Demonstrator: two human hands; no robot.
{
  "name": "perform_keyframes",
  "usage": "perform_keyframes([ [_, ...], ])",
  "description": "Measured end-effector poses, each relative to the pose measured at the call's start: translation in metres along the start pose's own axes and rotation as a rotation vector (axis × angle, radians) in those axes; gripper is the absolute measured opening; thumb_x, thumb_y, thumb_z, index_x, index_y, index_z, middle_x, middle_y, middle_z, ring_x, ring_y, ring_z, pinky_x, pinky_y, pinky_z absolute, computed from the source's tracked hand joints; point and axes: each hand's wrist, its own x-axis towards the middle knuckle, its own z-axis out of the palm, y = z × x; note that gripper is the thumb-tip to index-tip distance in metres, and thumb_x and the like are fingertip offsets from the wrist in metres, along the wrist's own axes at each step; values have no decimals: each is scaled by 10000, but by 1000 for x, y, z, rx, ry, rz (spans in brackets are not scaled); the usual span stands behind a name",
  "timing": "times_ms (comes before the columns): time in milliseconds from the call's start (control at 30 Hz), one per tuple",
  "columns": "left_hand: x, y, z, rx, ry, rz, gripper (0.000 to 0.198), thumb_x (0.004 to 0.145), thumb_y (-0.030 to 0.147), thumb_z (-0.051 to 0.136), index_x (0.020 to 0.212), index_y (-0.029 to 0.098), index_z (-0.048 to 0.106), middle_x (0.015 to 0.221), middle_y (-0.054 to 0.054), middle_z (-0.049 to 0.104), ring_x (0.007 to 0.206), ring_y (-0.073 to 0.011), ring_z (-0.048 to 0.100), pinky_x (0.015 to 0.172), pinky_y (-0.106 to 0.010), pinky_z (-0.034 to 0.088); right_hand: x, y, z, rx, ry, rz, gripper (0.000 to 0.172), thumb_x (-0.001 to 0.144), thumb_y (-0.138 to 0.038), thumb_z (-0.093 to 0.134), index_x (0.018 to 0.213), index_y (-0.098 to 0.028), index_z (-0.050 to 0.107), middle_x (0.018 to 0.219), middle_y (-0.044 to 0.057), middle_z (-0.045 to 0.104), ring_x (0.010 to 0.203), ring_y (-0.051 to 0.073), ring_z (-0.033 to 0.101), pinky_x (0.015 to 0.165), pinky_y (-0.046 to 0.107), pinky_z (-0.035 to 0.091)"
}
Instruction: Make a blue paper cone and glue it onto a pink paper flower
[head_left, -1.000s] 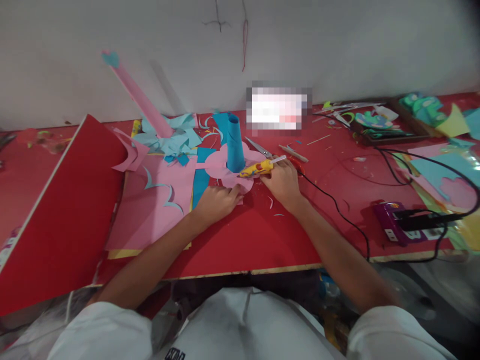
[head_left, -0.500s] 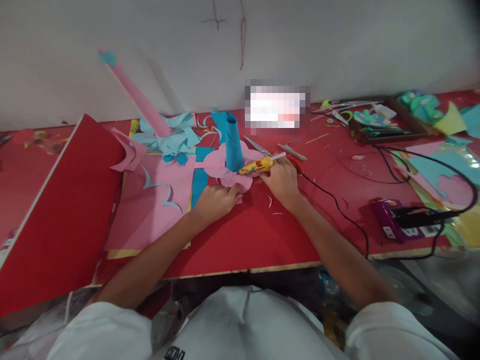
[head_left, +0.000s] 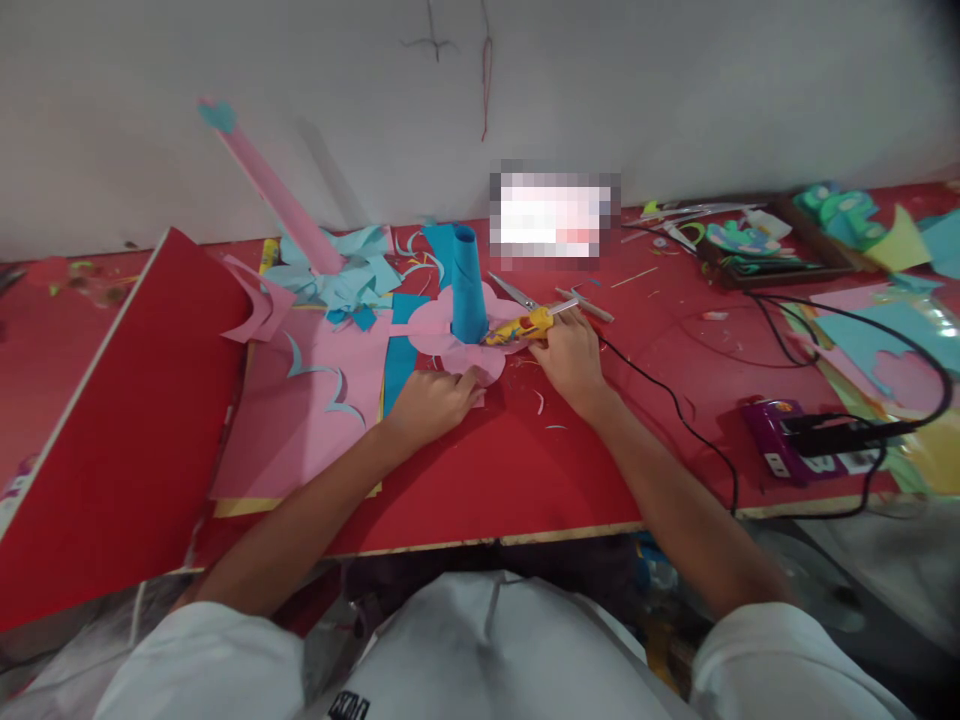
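Observation:
A blue paper tube [head_left: 468, 290] stands upright on a pink flower-shaped paper [head_left: 429, 328]. My left hand [head_left: 436, 402] is closed on the near edge of that pink paper, thumb and fingers pinched together. My right hand [head_left: 571, 358] is wrapped round a yellow glue gun [head_left: 529, 326], with a pale glue stick out of its back end. The gun's nozzle points left, close to the right side of the tube's base. Some of my right fingers are hidden behind the gun.
Scissors [head_left: 511, 289] lie behind the gun, whose black cable [head_left: 660, 382] runs right. A pink tube [head_left: 281, 205] leans among light blue scraps [head_left: 360, 270]. Pink sheets [head_left: 300, 400] and a raised red board [head_left: 127, 430] are left; a dark tray [head_left: 814, 262] and purple box [head_left: 776, 440] are right.
My right hand and the glue gun have shifted slightly right, and the gun's back end has tipped lower. My left hand has stayed on the pink paper.

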Motion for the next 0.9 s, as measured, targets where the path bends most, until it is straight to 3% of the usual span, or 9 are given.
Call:
perform_keyframes([
  [300, 1, 1, -2, 20, -22, -13, 394, 1093, 402, 490, 1312, 158, 709, 915, -171, 821, 806, -311, 796, 609, -330, 475, -2, -2, 4, 63, 24, -28, 207, 914, -194, 679, 1100, -156, 761, 1100, 173, 777, 1124, 360, 695, 1019, 504, 554],
  [533, -1, -1, 2, -18, -3, -15, 401, 1090, 391, 501, 1364, 171, 694, 905, -140, 826, 799, -306, 790, 614, -344, 477, 0, 10, -3, 111, 106, 139, 331, 955, -343, 693, 1200, -124, 728, 1154, 206, 754, 1106, 376, 709, 961, 508, 552],
  [633, -2, -7, 3, -57, 73, -26, 351, 1088, 331, 477, 1251, 182, 749, 943, -123, 826, 821, -270, 777, 641, -337, 482, 1, 21, -5, 125, 154, 167, 366, 954, -391, 700, 1221, -140, 721, 1167, 199, 753, 1068, 368, 710, 935, 504, 549],
  [733, 0, -21, 1, -80, 238, -76, 358, 1086, 247, 431, 1156, 178, 776, 1039, -132, 807, 967, -259, 751, 797, -362, 532, 1, 27, -6, 147, 161, 183, 387, 942, -404, 720, 1235, -152, 721, 1170, 193, 757, 1048, 367, 710, 922, 497, 546],
  [833, 2, -42, 1, -78, 362, -179, 354, 1080, 241, 442, 1237, 187, 755, 1211, -160, 756, 1148, -303, 684, 975, -448, 518, 1, 27, -6, 161, 141, 188, 390, 937, -393, 726, 1247, -156, 720, 1199, 192, 753, 1080, 372, 707, 943, 501, 540],
  [900, 4, -54, 4, -89, 368, -224, 353, 1083, 301, 472, 1303, 207, 732, 1344, -156, 710, 1239, -330, 637, 1056, -499, 481, 1, 26, -6, 160, 121, 189, 390, 938, -384, 719, 1254, -157, 718, 1214, 194, 750, 1098, 374, 701, 953, 506, 537],
])
